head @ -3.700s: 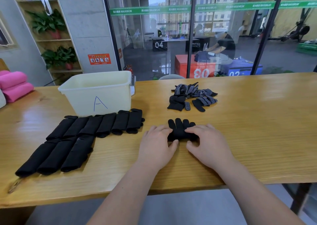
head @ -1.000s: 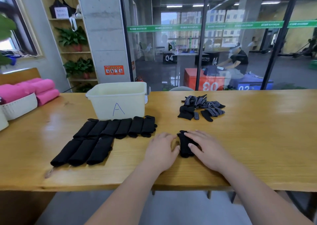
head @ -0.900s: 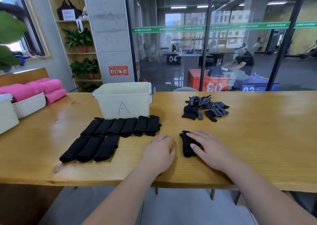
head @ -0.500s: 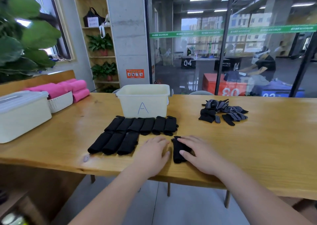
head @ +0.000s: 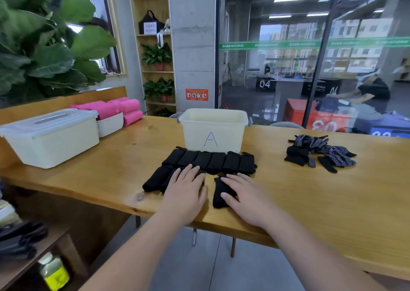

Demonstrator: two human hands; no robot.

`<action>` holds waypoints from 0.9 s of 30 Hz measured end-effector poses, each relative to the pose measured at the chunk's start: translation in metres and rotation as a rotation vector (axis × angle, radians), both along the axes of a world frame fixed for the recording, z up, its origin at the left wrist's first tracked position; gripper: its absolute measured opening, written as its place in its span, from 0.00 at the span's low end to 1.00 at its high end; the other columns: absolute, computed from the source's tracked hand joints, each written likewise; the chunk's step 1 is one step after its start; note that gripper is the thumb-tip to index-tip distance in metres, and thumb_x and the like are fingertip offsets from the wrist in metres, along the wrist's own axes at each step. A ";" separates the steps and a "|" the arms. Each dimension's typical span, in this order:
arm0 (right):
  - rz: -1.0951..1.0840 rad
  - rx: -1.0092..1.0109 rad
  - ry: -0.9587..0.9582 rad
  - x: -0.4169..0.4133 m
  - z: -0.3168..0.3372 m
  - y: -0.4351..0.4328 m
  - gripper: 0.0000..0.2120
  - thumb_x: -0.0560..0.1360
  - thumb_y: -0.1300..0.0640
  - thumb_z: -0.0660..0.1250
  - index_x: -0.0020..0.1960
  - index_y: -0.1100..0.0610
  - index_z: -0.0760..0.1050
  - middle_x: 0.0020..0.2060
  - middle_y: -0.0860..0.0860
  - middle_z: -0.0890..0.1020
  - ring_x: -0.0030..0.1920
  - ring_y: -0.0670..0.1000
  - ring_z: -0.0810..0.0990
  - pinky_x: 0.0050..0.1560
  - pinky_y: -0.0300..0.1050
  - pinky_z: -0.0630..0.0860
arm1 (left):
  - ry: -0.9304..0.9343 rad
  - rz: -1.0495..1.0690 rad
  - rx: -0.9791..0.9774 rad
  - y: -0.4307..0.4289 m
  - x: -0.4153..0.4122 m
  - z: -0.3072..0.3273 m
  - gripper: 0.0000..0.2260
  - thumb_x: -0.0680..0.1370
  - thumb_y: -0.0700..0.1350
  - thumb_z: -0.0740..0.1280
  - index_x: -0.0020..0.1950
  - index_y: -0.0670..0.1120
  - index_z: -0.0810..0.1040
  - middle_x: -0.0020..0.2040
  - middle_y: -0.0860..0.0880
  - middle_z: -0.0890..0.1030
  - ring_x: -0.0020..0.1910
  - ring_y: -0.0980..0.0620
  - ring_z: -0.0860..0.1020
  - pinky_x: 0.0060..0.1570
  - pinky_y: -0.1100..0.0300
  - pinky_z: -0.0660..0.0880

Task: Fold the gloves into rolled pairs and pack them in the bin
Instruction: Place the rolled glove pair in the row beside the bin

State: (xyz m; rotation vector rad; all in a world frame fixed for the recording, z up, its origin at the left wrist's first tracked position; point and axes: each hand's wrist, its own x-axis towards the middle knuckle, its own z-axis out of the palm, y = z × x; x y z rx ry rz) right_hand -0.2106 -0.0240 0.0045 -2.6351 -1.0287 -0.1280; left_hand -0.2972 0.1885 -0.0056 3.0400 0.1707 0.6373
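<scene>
A rolled black glove pair [head: 219, 198] lies near the table's front edge, and my right hand [head: 245, 194] rests flat on it with fingers straight. My left hand [head: 186, 187] lies flat beside it, over the front row of rolled black pairs [head: 155, 177]. A back row of several rolled pairs [head: 213, 161] sits in front of the cream bin marked "A" [head: 213, 131]. A loose pile of black and patterned gloves [head: 319, 152] lies to the right.
A lidded white box [head: 50, 135] and a white basket with pink rolls [head: 115, 115] stand at the table's left. A large plant [head: 44, 44] rises behind them. A glass wall runs behind the wooden table [head: 332, 202].
The flat glove pair has become a narrow roll and has slid left, close to the front row. My left hand has moved onto that row. The camera has turned left.
</scene>
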 end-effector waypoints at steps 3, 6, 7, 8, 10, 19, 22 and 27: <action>-0.020 -0.006 -0.009 0.000 0.000 0.015 0.30 0.84 0.33 0.51 0.84 0.40 0.58 0.83 0.39 0.60 0.84 0.48 0.51 0.83 0.56 0.56 | 0.061 0.049 -0.001 0.013 0.000 0.002 0.38 0.80 0.64 0.34 0.84 0.53 0.62 0.86 0.53 0.57 0.86 0.51 0.48 0.84 0.47 0.42; -0.035 -0.023 -0.021 -0.001 0.000 0.028 0.30 0.84 0.33 0.50 0.84 0.41 0.57 0.83 0.40 0.59 0.84 0.49 0.50 0.83 0.55 0.54 | 0.122 0.093 -0.033 0.021 0.002 0.001 0.34 0.83 0.64 0.35 0.86 0.55 0.56 0.87 0.54 0.51 0.86 0.51 0.44 0.83 0.45 0.42; -0.039 -0.025 -0.023 -0.001 0.000 0.032 0.30 0.84 0.33 0.50 0.84 0.41 0.56 0.83 0.40 0.59 0.84 0.49 0.50 0.83 0.55 0.53 | 0.136 0.102 -0.055 0.022 0.002 -0.001 0.31 0.85 0.63 0.38 0.86 0.56 0.54 0.87 0.54 0.51 0.86 0.52 0.44 0.83 0.45 0.42; -0.043 -0.027 -0.030 -0.002 0.000 0.037 0.30 0.84 0.33 0.50 0.84 0.41 0.56 0.83 0.41 0.59 0.84 0.49 0.50 0.83 0.55 0.53 | 0.142 0.106 -0.079 0.023 0.002 -0.002 0.29 0.86 0.62 0.41 0.87 0.56 0.54 0.87 0.55 0.51 0.86 0.52 0.44 0.83 0.45 0.42; -0.052 -0.034 -0.041 -0.002 -0.001 0.044 0.31 0.85 0.33 0.49 0.84 0.41 0.56 0.84 0.41 0.58 0.84 0.50 0.50 0.83 0.54 0.52 | 0.130 0.103 -0.121 0.023 0.003 -0.005 0.27 0.87 0.61 0.43 0.86 0.57 0.54 0.87 0.56 0.51 0.85 0.54 0.44 0.83 0.47 0.42; -0.009 -0.062 -0.060 -0.002 -0.011 0.058 0.32 0.86 0.35 0.45 0.86 0.47 0.49 0.85 0.45 0.53 0.85 0.47 0.48 0.84 0.53 0.51 | 0.074 0.096 -0.126 0.024 0.002 -0.010 0.26 0.88 0.59 0.44 0.86 0.57 0.54 0.87 0.56 0.51 0.85 0.54 0.44 0.84 0.49 0.42; -0.010 -0.065 -0.081 -0.002 -0.012 0.058 0.32 0.86 0.35 0.46 0.86 0.47 0.50 0.85 0.46 0.55 0.84 0.48 0.50 0.83 0.53 0.53 | 0.059 0.093 -0.122 0.025 0.002 -0.011 0.25 0.88 0.58 0.45 0.86 0.57 0.54 0.87 0.56 0.52 0.85 0.54 0.45 0.84 0.49 0.43; -0.003 -0.026 -0.037 -0.002 -0.013 0.056 0.33 0.85 0.33 0.45 0.86 0.45 0.48 0.85 0.44 0.50 0.85 0.48 0.47 0.84 0.53 0.52 | 0.059 0.102 -0.130 0.025 0.003 -0.012 0.26 0.87 0.60 0.45 0.86 0.57 0.55 0.87 0.56 0.52 0.85 0.56 0.44 0.84 0.50 0.43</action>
